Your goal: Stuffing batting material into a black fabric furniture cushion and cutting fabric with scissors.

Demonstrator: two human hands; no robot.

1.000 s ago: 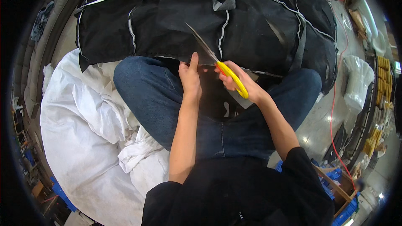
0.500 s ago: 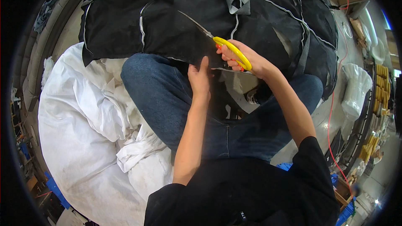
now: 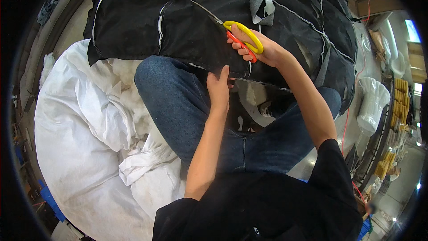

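A large black fabric piece [image 3: 129, 35] with white seams and grey straps lies over and in front of my knees. My left hand [image 3: 219, 90] pinches its near edge, thumb on top and the other fingers mostly hidden beneath. In my right hand [image 3: 258, 49] is a pair of scissors [image 3: 244, 30] with one yellow and one red handle. Their blades look closed, pointing up and left above the black fabric, and my fingers wrap the handles. Both hands are close together, the right one farther out and to the right.
A big white fabric bag [image 3: 80, 120] with fluffy stuffing at its opening sits at my left. Grey padded cushions [image 3: 33, 67] curve along the far left. On the right are a clear plastic-wrapped bundle [image 3: 372, 105], a red hose [image 3: 345, 129] and shelving with yellow rolls [image 3: 400, 102].
My right hand has lifted the scissors slightly away from me, and more of the red handle shows. My left hand still pinches the fabric edge; the whole view has shifted a little.
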